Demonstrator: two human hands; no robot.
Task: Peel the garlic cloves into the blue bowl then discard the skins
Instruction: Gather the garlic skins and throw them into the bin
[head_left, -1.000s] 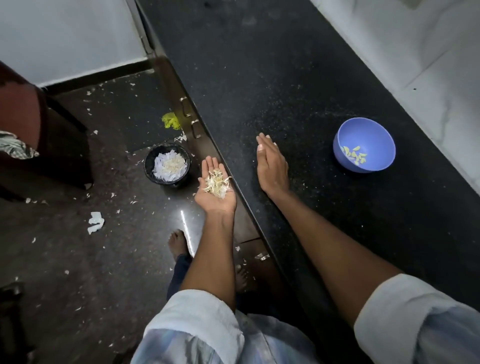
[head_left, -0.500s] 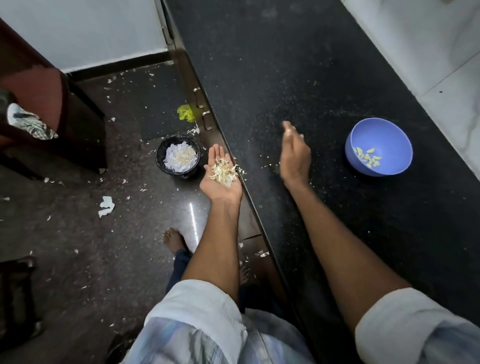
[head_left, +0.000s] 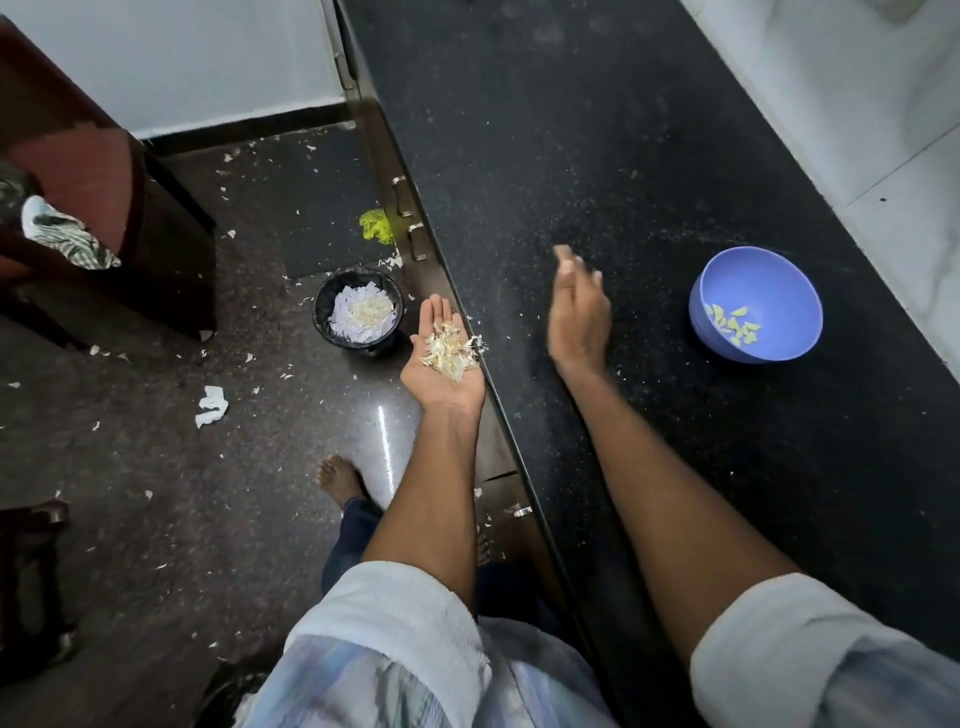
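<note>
My left hand (head_left: 441, 369) lies palm up just off the counter's front edge, fingers straight, with a pile of pale garlic skins (head_left: 451, 349) resting on the palm. A few skins (head_left: 479, 343) sit on the counter edge beside it. My right hand (head_left: 577, 312) stands on its edge above the black counter (head_left: 571, 156), fingers extended and blurred, holding nothing I can see. The blue bowl (head_left: 779, 283) stands on the counter to the right with several peeled cloves (head_left: 733, 325) inside.
A small black bin (head_left: 322, 306) holding white scraps stands on the floor left of my left hand. Skin bits litter the dark floor. A brown cabinet (head_left: 104, 208) is at the left, a yellow-green scrap (head_left: 375, 226) lies by the drawer handles, and my bare foot (head_left: 338, 480) is below.
My right hand has lifted from lying flat on the counter to standing on its edge, sweeping skins toward the front edge. My left hand stays cupped under the edge with its pile.
</note>
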